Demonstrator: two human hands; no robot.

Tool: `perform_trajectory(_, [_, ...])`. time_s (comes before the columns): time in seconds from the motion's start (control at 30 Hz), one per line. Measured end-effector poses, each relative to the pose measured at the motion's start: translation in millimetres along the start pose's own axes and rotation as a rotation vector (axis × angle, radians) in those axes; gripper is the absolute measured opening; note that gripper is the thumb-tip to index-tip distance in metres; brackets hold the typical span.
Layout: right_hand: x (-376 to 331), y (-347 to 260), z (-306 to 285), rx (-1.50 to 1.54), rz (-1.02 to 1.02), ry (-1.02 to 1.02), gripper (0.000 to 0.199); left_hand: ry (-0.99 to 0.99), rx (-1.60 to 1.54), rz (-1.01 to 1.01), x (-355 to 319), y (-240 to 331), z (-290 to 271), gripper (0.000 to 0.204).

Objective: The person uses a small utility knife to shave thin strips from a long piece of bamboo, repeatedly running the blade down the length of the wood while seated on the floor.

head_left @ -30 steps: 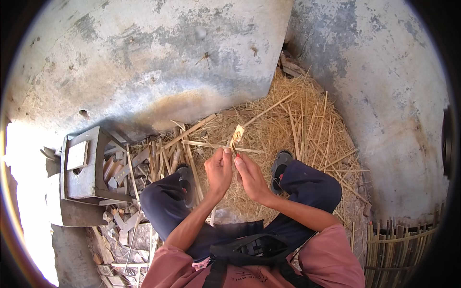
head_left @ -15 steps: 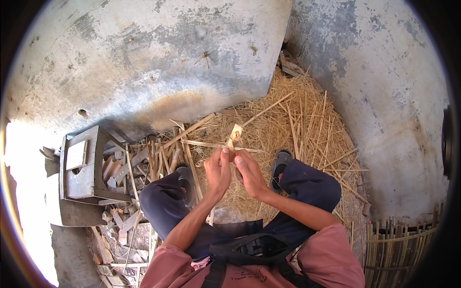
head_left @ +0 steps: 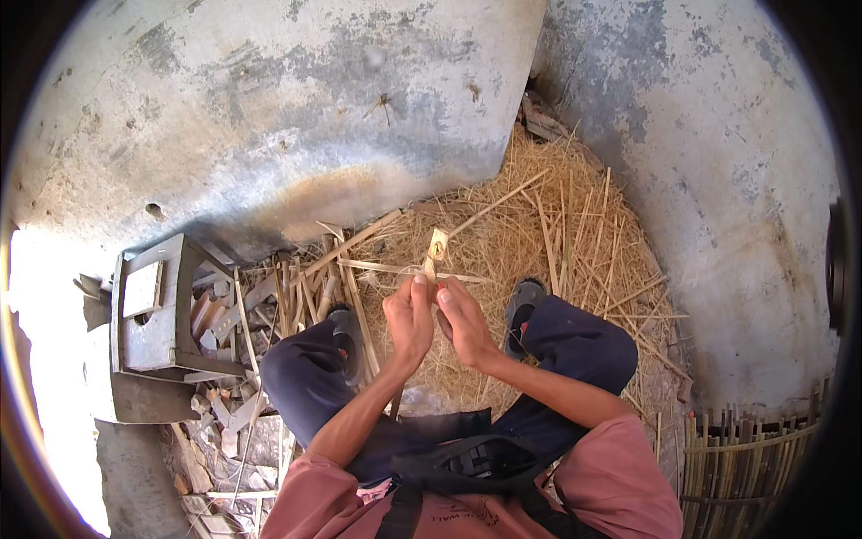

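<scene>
Pinched upright in front of me is a narrow, pale strip of split bamboo or wood (head_left: pixel 437 244), with a dark-edged notch or hole near its top. My left hand (head_left: pixel 409 316) is closed around its lower part, thumb on top. My right hand (head_left: pixel 466 329) is closed right beside it, thumb up and fingers curled. Something small and reddish shows between the thumbs; what the right fingers hold is mostly hidden. Thin shavings curl off by the left thumb. Behind the hands, a long flat strip (head_left: pixel 373 266) lies crosswise over the straw-like shavings (head_left: pixel 503 216).
A wooden stool (head_left: pixel 148 310) lies on its side at left, beside broken bricks and wood scraps (head_left: pixel 238 409). Loose sticks (head_left: pixel 561 238) lie on the shavings at right. A woven stick basket (head_left: pixel 745 467) stands at lower right. Worn plaster walls (head_left: pixel 314 99) enclose the corner.
The pale strip's top has shifted slightly left and up. Both hands stay together in nearly the same place, still closed.
</scene>
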State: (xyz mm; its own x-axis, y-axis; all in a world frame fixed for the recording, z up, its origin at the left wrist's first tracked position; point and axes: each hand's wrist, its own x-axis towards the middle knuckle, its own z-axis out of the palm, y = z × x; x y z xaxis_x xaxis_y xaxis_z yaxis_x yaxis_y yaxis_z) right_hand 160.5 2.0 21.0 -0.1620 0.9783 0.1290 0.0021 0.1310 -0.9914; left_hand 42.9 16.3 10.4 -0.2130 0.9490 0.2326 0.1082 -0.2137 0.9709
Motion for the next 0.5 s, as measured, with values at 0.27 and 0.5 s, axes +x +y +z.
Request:
perform_trajectory(0.27, [2.3,-4.3,0.2,0.002,-0.036,-0.019,0.04,0.018,-0.046,-0.039,-0.7,-3.7,1.4,0.039])
perform_trajectory(0.5, [2.0,-4.2,1.9,0.034,0.022,-0.029,0.038,0.031,-0.055,-0.061,-0.6,-10.1,2.1,0.04])
